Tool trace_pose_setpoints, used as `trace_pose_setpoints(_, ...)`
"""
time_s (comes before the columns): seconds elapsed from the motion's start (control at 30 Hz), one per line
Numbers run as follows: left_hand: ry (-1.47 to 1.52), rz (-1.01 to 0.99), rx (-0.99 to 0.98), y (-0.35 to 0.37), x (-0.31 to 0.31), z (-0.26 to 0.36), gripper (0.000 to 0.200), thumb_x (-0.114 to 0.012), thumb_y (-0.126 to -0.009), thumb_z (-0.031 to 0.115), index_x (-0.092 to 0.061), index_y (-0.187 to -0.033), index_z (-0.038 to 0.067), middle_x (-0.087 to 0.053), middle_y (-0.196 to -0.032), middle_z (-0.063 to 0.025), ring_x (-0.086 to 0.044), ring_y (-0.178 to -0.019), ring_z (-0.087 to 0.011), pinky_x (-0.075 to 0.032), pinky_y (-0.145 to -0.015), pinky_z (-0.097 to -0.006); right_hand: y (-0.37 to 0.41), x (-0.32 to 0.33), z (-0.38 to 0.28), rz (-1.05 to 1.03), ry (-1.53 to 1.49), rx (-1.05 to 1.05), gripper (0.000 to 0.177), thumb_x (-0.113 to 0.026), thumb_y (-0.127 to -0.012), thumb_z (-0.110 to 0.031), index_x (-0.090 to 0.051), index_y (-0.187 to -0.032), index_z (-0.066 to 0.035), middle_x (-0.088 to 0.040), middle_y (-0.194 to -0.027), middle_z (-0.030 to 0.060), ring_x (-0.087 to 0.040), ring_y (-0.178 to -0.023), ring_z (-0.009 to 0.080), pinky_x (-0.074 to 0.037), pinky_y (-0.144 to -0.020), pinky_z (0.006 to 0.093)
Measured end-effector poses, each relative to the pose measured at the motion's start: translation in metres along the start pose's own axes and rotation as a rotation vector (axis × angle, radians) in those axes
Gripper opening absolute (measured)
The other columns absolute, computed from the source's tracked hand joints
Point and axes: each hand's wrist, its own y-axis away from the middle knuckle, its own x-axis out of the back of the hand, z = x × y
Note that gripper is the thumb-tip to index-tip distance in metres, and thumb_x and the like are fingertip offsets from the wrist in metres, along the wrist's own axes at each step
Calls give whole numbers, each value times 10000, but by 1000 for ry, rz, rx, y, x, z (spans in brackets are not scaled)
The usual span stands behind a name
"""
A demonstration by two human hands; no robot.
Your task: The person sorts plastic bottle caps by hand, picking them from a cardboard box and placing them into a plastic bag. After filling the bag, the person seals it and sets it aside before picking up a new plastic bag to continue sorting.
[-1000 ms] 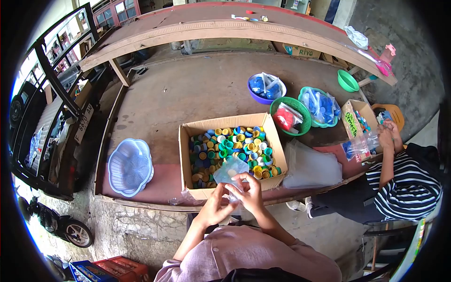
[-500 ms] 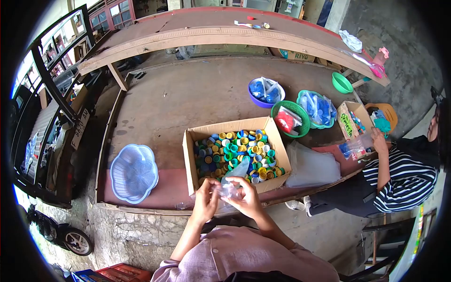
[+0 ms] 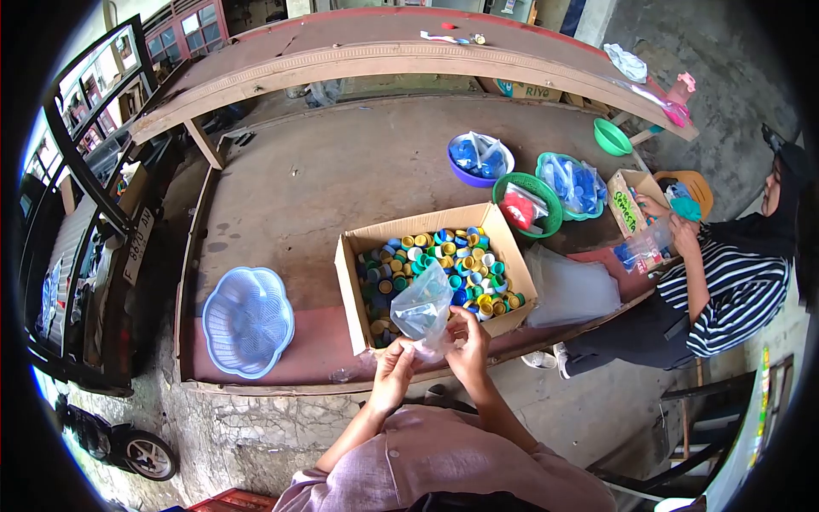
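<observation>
A clear plastic bag (image 3: pixel 422 305) is held up between my hands over the near side of a cardboard box (image 3: pixel 351 300). The bag's body puffs outward, away from me. My left hand (image 3: pixel 394 374) pinches its gathered near end. Closed on the bag's right side is my right hand (image 3: pixel 468 346), thumb and fingers at the plastic. Loose bottle caps (image 3: pixel 465 264) in yellow, green, blue and white fill the box behind the bag.
Left of the box stands a light blue basket (image 3: pixel 247 322). Flat plastic bags (image 3: pixel 570 290) lie at its right. Beyond are a green basin (image 3: pixel 546 224), a purple basin (image 3: pixel 467 177) and a teal basket (image 3: pixel 595 212). A co-worker (image 3: pixel 725 290) handles a bag beside a smaller carton (image 3: pixel 629 213).
The bag, crumpled in my fingers before, now stands spread and puffed out over the box. My hands have shifted slightly right. The co-worker's other hand now shows at the small carton.
</observation>
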Motion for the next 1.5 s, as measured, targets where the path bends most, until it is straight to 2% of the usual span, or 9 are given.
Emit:
trace_pose_setpoints(0.13,154,-90,56,6,13,-4,130,-392,-927,114,-499,-884,54,-523,-878,-19,-520,-850,-101,-432,-837,-280,5,-8,2,70,25,70,465,-633,-629,65,-516,-1066,-40,-586,-758,54,-573,-649,113,-463,-566,225)
trace_pose_setpoints(0.33,155,58,34,10,31,-8,115,-435,-897,139,-482,-822,65,-464,-752,14,-436,-657,-57,-372,-592,-208,16,-15,4,15,-378,-243,403,-581,-651,116,-507,-1013,-45,-565,-790,22,-556,-708,79,-440,-574,173)
trace_pose_setpoints(0.77,-371,-101,19,12,42,-4,258,-513,-794,-59,-476,-1020,58,-432,-890,-11,-428,-791,-72,-404,-685,-235,31,-26,-2,23,-604,-309,336,-491,-657,174,-485,-912,-45,-521,-885,19,-544,-828,91,-441,-713,193)
trace_pose_setpoints(0.8,-613,-148,-233,5,45,-6,177,-498,-816,-30,-486,-970,56,-448,-879,-13,-423,-765,-65,-400,-677,-234,32,-25,1,-19,-584,-288,321,-530,-670,158,-489,-913,-48,-526,-895,19,-539,-829,82,-440,-702,192)
trace_pose_setpoints(0.93,-110,71,-5,1,46,-15,74,-405,-860,60,-467,-870,98,-441,-716,38,-373,-566,-34,-306,-493,-183,31,-19,1,-127,-537,-314,264,-637,-720,57,-502,-933,-24,-531,-884,26,-545,-818,75,-455,-686,191)
trace_pose_setpoints(1.13,-339,83,-198,-19,21,-12,47,-459,-869,83,-474,-913,84,-459,-774,38,-403,-687,-37,-342,-606,-186,10,-6,-15,-161,-511,-299,215,-578,-820,-21,-530,-1023,32,-571,-948,67,-571,-852,112,-468,-734,221)
trace_pose_setpoints(1.37,24,54,218,-26,-6,-31,160,-457,-908,187,-540,-925,51,-567,-840,5,-512,-754,-68,-431,-670,-239,-6,16,-7,-110,-900,-621,225,-529,-862,-231,-577,-783,-26,-551,-701,-14,-461,-584,28,-341,-506,162)
trace_pose_setpoints(1.47,342,101,220,-35,6,-38,180,-447,-907,207,-541,-868,59,-589,-838,-18,-557,-768,-109,-454,-687,-268,-17,31,17,-459,-796,-766,286,-516,-859,-267,-572,-703,-33,-508,-612,-27,-449,-534,45,-359,-503,188)
trace_pose_setpoints(1.5,438,121,227,-40,7,-30,203,-442,-905,235,-539,-813,82,-598,-793,-37,-580,-763,-150,-469,-705,-291,-25,20,-14,-310,-587,-807,356,-520,-854,-316,-540,-612,-55,-462,-553,-45,-390,-470,38,-306,-453,191)
